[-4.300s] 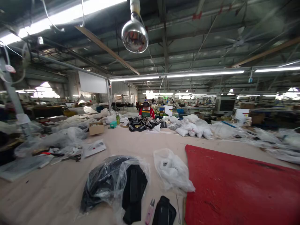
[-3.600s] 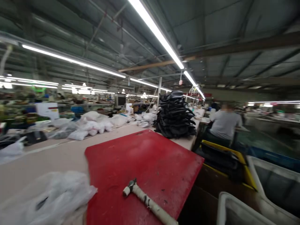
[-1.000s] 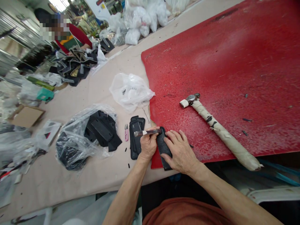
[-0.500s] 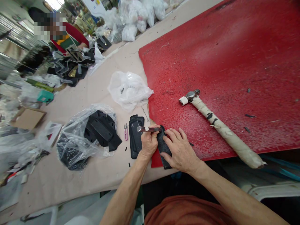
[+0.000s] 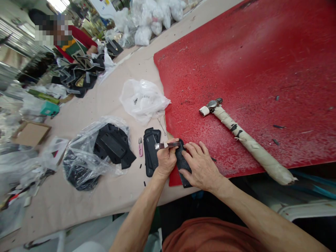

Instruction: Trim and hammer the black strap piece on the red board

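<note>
While the left hand [image 5: 167,161] pinches a dark, metal-ended bar tool [image 5: 173,144], its free end appears to have tipped slightly upward, suggesting work centres on the twelve-o'clock end of the black, grainy, rectangular strip [image 5: 180,162] on the flat red board [image 5: 249,70]. The right hand [image 5: 201,168] lies over that strip, fingers slightly spread. From the hands, black, round-cornered stacked pieces [image 5: 150,147] crowd nine o'clock; the steel-headed, tape-wrapped hammer [image 5: 249,144] lies clear towards two.

Decent soft light overall, bright patch [image 5: 60,5] blown out near 10 o'clock, hazy sheen on the red mat [image 5: 236,66] toward 2, plastic clutter [image 5: 15,148] at 9 kinda smeared.
</note>
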Demonstrator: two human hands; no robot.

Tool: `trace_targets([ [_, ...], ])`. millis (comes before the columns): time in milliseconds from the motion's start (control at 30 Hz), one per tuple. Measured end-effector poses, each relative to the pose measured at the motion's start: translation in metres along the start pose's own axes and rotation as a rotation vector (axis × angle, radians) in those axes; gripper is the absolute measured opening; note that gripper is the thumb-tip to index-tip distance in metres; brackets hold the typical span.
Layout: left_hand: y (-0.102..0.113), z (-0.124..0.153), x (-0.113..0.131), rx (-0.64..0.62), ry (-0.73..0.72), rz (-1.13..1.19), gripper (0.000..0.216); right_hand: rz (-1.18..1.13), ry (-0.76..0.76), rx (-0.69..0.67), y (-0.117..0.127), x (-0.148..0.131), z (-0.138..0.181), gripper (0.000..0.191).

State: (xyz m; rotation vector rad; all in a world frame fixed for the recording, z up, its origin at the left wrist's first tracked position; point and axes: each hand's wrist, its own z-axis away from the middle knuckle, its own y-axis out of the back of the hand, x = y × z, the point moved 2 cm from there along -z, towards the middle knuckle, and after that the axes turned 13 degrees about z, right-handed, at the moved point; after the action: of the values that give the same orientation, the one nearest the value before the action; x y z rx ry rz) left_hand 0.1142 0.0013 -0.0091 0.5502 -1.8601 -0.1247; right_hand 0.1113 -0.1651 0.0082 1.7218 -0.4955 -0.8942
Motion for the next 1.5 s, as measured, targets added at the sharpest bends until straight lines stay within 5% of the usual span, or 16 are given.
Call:
trace_targets([
  [467, 0.007, -0.001, 0.002, 0.077, 0.153, 0.174, 0.014, 0.012, -0.008, 0.018, -0.003, 0.0, 0.0, 0.056],
  [700, 0.008, 0.0, -0.002, 0.321, 0.362, 0.701, 0.023, 0.015, 0.002, 0.017, 0.0, -0.001, 0.0, 0.052],
  [867, 0.015, -0.002, 0.0, 0.413, 0.507, 0.864, 0.039, 0.017, 0.014, 0.037, -0.001, -0.001, -0.002, 0.051],
  [1067, 0.016, -0.006, 0.01, 0.418, 0.659, 1.053, 0.041, 0.028, 0.014, 0.039, -0.002, -0.001, -0.002, 0.051],
  [1500, 0.019, -0.003, 0.012, 0.4, 0.685, 1.082, 0.05, 0.067, 0.023, 0.046, -0.003, -0.002, -0.001, 0.048],
])
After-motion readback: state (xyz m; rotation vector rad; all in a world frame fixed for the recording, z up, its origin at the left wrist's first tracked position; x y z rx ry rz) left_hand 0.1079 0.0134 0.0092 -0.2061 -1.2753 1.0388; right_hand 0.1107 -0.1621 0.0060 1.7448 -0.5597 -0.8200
